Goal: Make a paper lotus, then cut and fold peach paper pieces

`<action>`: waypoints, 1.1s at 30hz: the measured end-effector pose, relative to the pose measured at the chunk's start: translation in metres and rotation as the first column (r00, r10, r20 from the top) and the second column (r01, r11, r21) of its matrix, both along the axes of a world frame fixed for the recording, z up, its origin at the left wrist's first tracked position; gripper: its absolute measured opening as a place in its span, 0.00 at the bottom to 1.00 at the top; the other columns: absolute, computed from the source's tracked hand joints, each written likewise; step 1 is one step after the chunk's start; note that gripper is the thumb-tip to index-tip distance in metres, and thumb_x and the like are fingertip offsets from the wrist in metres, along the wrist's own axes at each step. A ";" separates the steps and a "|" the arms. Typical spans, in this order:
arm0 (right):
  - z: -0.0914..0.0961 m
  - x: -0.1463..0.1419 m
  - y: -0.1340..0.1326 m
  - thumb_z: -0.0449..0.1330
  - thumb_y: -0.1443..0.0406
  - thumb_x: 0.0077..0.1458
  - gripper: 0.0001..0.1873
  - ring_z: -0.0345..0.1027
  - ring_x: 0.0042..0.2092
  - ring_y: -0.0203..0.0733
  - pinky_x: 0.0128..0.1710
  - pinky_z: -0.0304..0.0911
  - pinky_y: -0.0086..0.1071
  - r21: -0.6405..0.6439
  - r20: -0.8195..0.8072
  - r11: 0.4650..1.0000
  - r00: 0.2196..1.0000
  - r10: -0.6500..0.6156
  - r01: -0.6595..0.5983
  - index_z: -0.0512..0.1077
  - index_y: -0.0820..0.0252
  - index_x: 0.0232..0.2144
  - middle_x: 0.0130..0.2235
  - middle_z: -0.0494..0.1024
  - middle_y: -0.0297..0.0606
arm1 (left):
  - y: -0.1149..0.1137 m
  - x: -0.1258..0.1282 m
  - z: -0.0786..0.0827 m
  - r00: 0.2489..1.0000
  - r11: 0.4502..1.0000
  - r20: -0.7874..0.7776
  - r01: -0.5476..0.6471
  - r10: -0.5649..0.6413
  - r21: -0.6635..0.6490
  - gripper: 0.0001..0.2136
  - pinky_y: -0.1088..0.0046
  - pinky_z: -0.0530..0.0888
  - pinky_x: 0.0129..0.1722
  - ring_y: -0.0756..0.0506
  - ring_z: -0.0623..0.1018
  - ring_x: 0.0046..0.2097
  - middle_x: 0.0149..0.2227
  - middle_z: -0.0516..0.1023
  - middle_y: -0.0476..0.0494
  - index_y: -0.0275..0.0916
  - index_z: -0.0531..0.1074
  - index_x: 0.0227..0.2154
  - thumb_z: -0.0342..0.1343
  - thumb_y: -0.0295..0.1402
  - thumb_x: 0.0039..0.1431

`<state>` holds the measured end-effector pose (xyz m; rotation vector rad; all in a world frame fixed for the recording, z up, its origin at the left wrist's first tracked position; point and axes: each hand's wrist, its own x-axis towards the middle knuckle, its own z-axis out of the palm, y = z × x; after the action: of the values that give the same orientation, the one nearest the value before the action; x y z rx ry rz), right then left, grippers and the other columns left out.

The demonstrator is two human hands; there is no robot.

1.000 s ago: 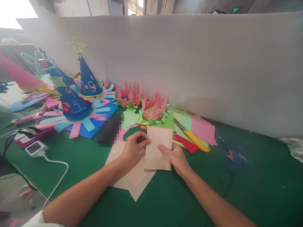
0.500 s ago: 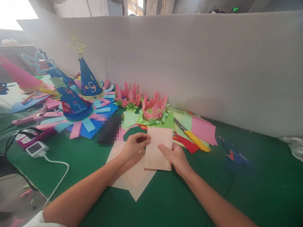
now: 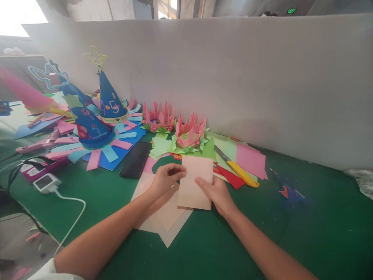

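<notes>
A folded sheet of pale peach paper (image 3: 194,190) is held up between both hands over the table. My left hand (image 3: 169,178) pinches its left edge between thumb and fingers. Gripping the right side, my right hand (image 3: 215,192) has its thumb across the front and its fingers behind, where they are hidden. Below and to the left, loose peach sheets (image 3: 169,229) lie overlapping on the green tabletop, partly under my left hand and forearm.
Behind the hands stand pink and green paper crowns (image 3: 190,130). A yellow-handled utility knife (image 3: 241,173) lies on coloured paper to the right, beyond it blue-handled pliers (image 3: 291,194). Leftward are a black phone (image 3: 136,159), blue cone hats (image 3: 112,97) and a white cable (image 3: 83,210). A pale partition (image 3: 262,77) rises behind.
Hardly anything differs: both hands keep the same grip, and the folded paper has tilted very slightly. The view has shifted a touch.
</notes>
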<state>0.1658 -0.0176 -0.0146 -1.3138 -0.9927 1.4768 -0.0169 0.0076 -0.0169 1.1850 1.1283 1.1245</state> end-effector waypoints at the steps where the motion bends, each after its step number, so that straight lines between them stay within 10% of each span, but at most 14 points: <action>1: 0.000 0.000 0.000 0.69 0.53 0.38 0.25 0.75 0.38 0.51 0.35 0.69 0.37 -0.001 0.002 1.000 1.000 -0.006 0.006 0.75 0.64 0.36 0.38 0.81 0.44 | 0.000 0.000 0.000 1.000 1.000 -0.001 0.002 -0.002 -0.004 0.10 0.76 0.69 0.28 0.51 0.73 0.29 0.28 0.77 0.47 0.37 0.76 0.27 0.65 0.37 0.42; 9: -0.003 0.000 0.001 0.67 0.52 0.41 0.26 0.74 0.40 0.52 0.36 0.69 0.38 0.024 0.053 0.999 0.998 0.025 -0.027 0.74 0.65 0.38 0.40 0.80 0.45 | 0.000 -0.002 0.003 0.993 0.999 -0.117 -0.012 0.016 0.035 0.10 0.76 0.69 0.25 0.50 0.72 0.27 0.28 0.77 0.45 0.37 0.77 0.27 0.64 0.38 0.43; 13: -0.009 0.000 0.002 0.64 0.52 0.46 0.31 0.72 0.43 0.49 0.40 0.69 0.39 0.235 0.181 0.970 0.983 0.019 -0.062 0.65 0.61 0.50 0.47 0.75 0.46 | 0.005 -0.009 0.007 0.968 0.993 -0.244 -0.028 0.054 0.112 0.07 0.76 0.68 0.25 0.50 0.72 0.26 0.26 0.77 0.46 0.38 0.77 0.25 0.62 0.36 0.44; 19: -0.004 0.005 -0.002 0.56 0.61 0.56 0.25 0.56 0.58 0.50 0.56 0.54 0.48 0.624 0.686 0.670 0.692 -0.224 -0.402 0.61 0.54 0.55 0.58 0.64 0.44 | 0.009 -0.016 0.008 0.945 0.992 -0.320 -0.029 0.066 0.120 0.05 0.75 0.69 0.25 0.49 0.73 0.26 0.25 0.77 0.46 0.38 0.76 0.23 0.62 0.34 0.42; 24: 0.003 0.003 -0.004 0.47 0.68 0.61 0.19 0.55 0.60 0.46 0.57 0.52 0.46 0.400 0.892 0.409 0.450 0.031 -0.820 0.70 0.50 0.49 0.56 0.69 0.37 | 0.008 -0.017 0.003 0.920 0.987 -0.391 0.044 0.019 0.152 0.04 0.73 0.70 0.29 0.47 0.75 0.28 0.27 0.79 0.46 0.40 0.77 0.24 0.60 0.33 0.45; 33: -0.002 0.004 0.000 0.45 0.64 0.64 0.19 0.54 0.61 0.46 0.58 0.50 0.48 0.230 0.939 0.387 0.308 0.155 -0.893 0.68 0.44 0.53 0.59 0.65 0.34 | 0.011 -0.022 -0.004 0.902 0.978 -0.430 0.119 -0.034 0.172 0.05 0.73 0.69 0.30 0.46 0.76 0.30 0.29 0.79 0.46 0.41 0.78 0.24 0.58 0.34 0.47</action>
<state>0.1696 -0.0174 -0.0163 -0.8985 -2.6985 0.5277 -0.0384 0.0188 -0.0210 1.6734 1.3048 0.9539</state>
